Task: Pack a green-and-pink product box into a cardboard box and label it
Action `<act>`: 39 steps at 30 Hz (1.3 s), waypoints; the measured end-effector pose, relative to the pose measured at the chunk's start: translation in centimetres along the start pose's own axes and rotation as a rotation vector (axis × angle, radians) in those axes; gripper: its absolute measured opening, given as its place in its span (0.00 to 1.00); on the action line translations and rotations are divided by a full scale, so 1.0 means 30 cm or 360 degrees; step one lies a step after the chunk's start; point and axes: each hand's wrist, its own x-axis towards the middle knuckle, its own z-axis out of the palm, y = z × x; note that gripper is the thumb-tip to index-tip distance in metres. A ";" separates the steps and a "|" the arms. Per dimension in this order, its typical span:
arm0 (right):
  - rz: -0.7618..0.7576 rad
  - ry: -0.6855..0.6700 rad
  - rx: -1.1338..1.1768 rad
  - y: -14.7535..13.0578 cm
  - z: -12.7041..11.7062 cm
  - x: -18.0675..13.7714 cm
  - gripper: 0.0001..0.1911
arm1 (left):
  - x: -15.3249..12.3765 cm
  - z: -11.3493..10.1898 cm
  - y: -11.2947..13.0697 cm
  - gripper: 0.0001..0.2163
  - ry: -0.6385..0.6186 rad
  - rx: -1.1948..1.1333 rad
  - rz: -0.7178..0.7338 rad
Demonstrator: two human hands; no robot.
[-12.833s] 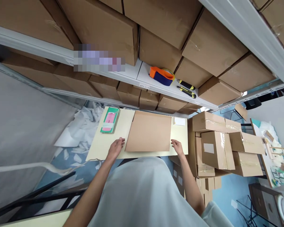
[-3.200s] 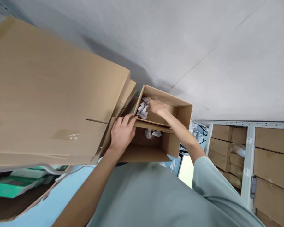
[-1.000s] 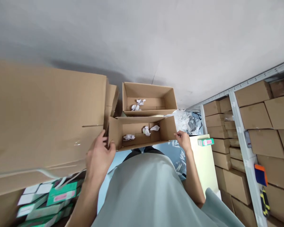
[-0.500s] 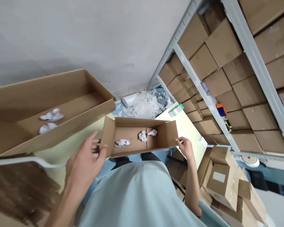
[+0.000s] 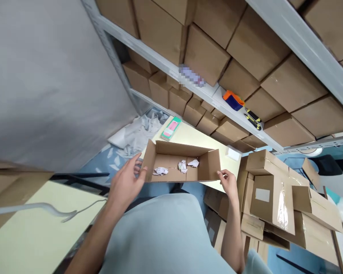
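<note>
Between my two hands is an open-topped cardboard box (image 5: 174, 147), held level in front of my body. Three crumpled bits of white paper lie on its bottom: one paper wad (image 5: 160, 171) at the left, another paper wad (image 5: 182, 166) near the middle and a third (image 5: 193, 163) to its right. My left hand (image 5: 129, 176) grips the left end wall, thumb on the near side and fingers behind. At the right end, my right hand (image 5: 228, 182) pinches the wall's edge between thumb and fingers.
A pale yellow table (image 5: 194, 135) bears a green-and-pink packet (image 5: 170, 128) and a small white block (image 5: 233, 153). Shelves of cartons (image 5: 206, 53) rise behind, with an orange-and-blue item (image 5: 233, 100) and yellow-black cutters (image 5: 253, 119). Stacked cartons (image 5: 264, 194) stand right; another yellow table (image 5: 42, 228) left.
My view has turned to the right, and the box has come along in both hands toward the shelf-side table. The larger open box at left has left the view.
</note>
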 end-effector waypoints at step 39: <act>0.0080 -0.0044 0.0218 -0.548 0.261 0.339 0.28 | 0.821 0.584 -0.123 0.41 -0.0377 0.0246 -0.0130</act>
